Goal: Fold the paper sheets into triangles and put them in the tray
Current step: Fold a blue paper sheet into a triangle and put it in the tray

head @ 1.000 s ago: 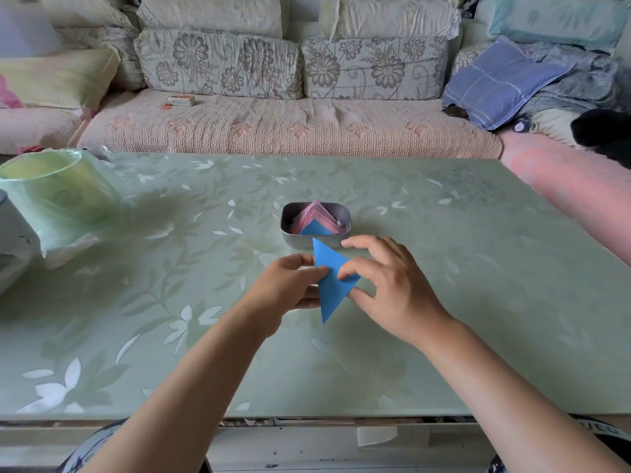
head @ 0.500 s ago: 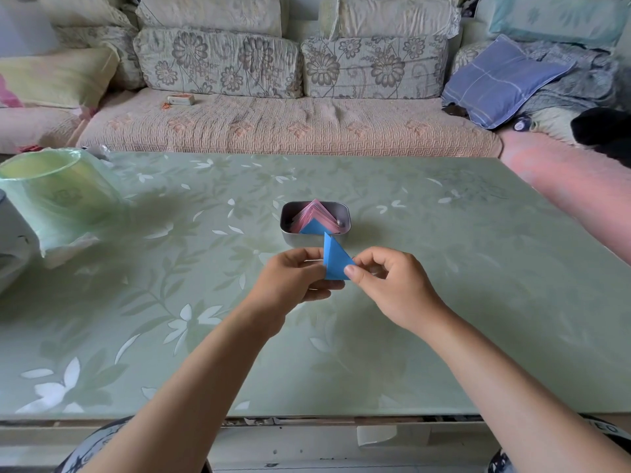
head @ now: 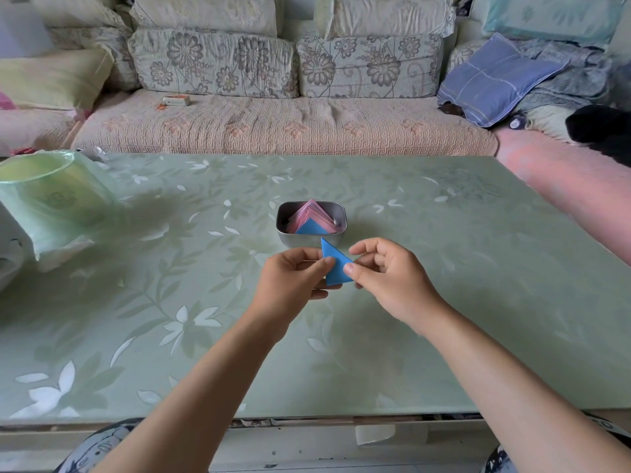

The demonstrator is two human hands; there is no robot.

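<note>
Both hands hold one small blue folded paper triangle (head: pixel 336 268) in the air just above the pale green floral-print counter (head: pixel 461 285), right in front of the small grey metal tray (head: pixel 311 237). Left hand (head: pixel 293 278) pinches the triangle's left edge, thumb on top, fingers under. Right hand (head: pixel 386 278) pinches the lower right corner with the thumb tip and a finger behind; its other fingers curl loose, off the paper. Tray already carries a leaning stack of pink folded paper triangles (head: pixel 309 213), with one blue folded piece (head: pixel 310 228) at the near end.

Fold looks finished or on its last crease, so drop-in is probably next. To do it well: check the edges line up, run a thumb along the fold so it lies flat, then pass it to one hand. Slide it in point up against the near blue piece, same lean as the stack. Tray looks light and nearly full, so go in gently; a shove could slide it or tip the stack.
</note>
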